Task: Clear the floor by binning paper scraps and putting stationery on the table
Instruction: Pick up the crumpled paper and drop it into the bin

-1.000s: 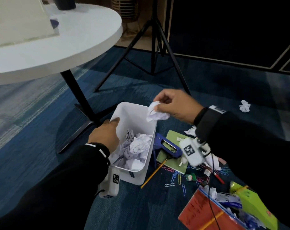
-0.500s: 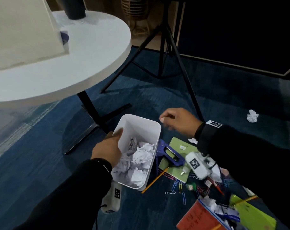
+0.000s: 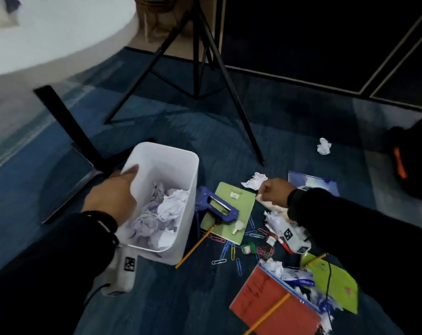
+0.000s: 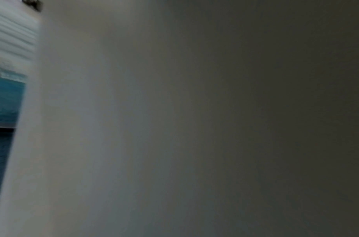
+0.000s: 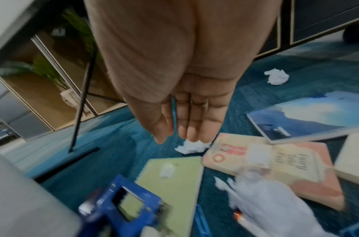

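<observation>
We steady the white rectangular plastic bin (image 3: 171, 170), half full of crumpled paper, our left hand (image 3: 111, 197) curled over its near-left rim. Right of the bin lies the green notebook (image 3: 239, 201); beyond that, our right hand (image 5: 184, 96), fingers straight and empty, reaches the crumpled white paper scrap (image 5: 191, 146). A hasty grab could snag the notebook or fumble the scrap.

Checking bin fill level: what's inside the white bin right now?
The white bin holds crumpled paper scraps, white and pale lilac, piled in its lower part. The left hand grips its rim. Anything beneath the scraps is covered.
</observation>
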